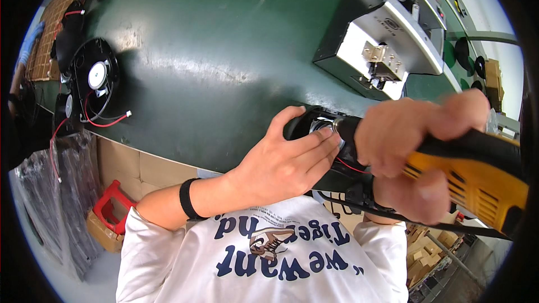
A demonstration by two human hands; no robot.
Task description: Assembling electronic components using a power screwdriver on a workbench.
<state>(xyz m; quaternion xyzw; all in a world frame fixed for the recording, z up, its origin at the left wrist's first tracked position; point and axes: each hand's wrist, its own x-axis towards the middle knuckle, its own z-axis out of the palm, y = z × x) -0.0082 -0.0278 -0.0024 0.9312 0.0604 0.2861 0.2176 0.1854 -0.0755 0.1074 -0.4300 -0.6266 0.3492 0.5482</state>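
My left hand curls over a round black part with a silvery middle at the bench's front edge. The thumb is on its rim and the fingertips press by its centre. In my right hand is a yellow and black power screwdriver, its body pointing off to the right. The nose of the tool meets the round part beside my left fingertips; the bit's tip is mostly hidden. A thin red wire runs out below the part.
Behind my hands stands a grey and black screw feeder. Toward the left end of the green bench lies a round black part with a white disc and loose wires. A red stool is below; a co-worker's blue-gloved hand shows far left.
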